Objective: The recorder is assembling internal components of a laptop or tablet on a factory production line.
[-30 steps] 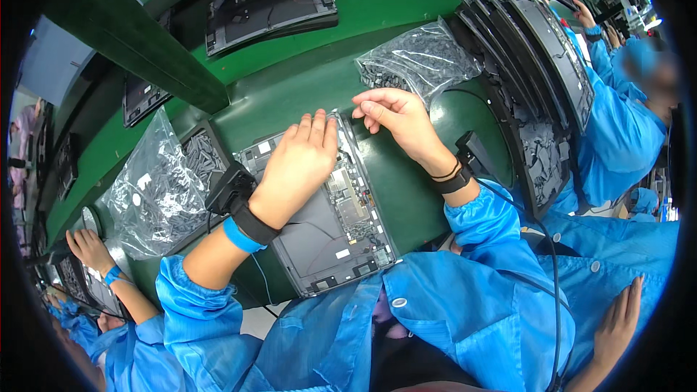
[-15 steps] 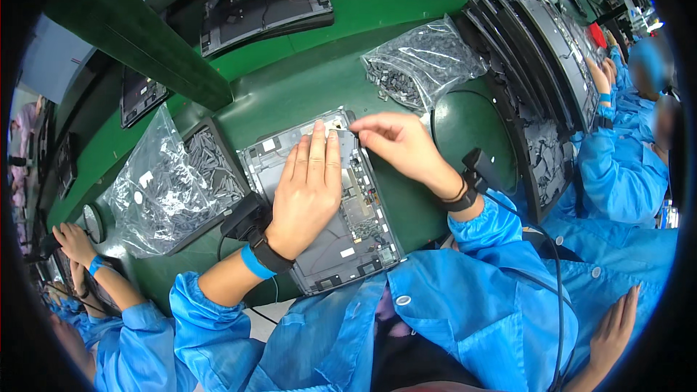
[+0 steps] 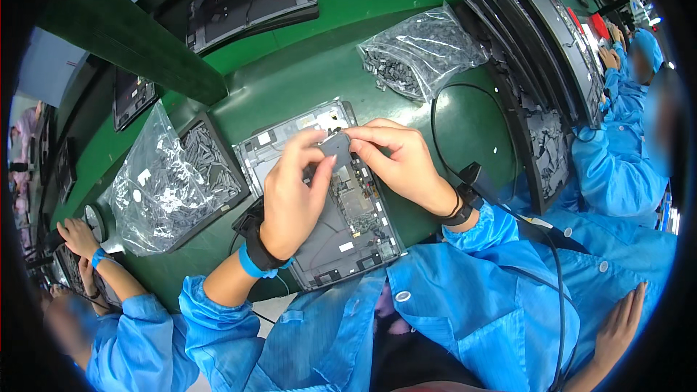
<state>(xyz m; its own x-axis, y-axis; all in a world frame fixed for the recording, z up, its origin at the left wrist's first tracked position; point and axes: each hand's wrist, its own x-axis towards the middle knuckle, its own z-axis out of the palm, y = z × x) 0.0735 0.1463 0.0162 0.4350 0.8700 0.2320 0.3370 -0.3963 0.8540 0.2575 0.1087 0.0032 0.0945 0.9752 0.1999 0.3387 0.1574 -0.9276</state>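
Small-part handling, I judge: my right grip [image 3: 401, 157] pinches a small dark piece [image 3: 336, 131] over the laptop chassis [image 3: 323, 250] on the table [image 3: 279, 98] — what my left grip [image 3: 294, 192] holds, I cannot tell — and next calls for fine fingertip control.

One laptop chassis [image 3: 341, 258] lay at the near edge of the table [image 3: 417, 221]. Two clear bags [image 3: 154, 189] [image 3: 427, 49] lay toward its left and far edges, and two trays [image 3: 229, 154] [image 3: 535, 187] stood toward its left and right edges.
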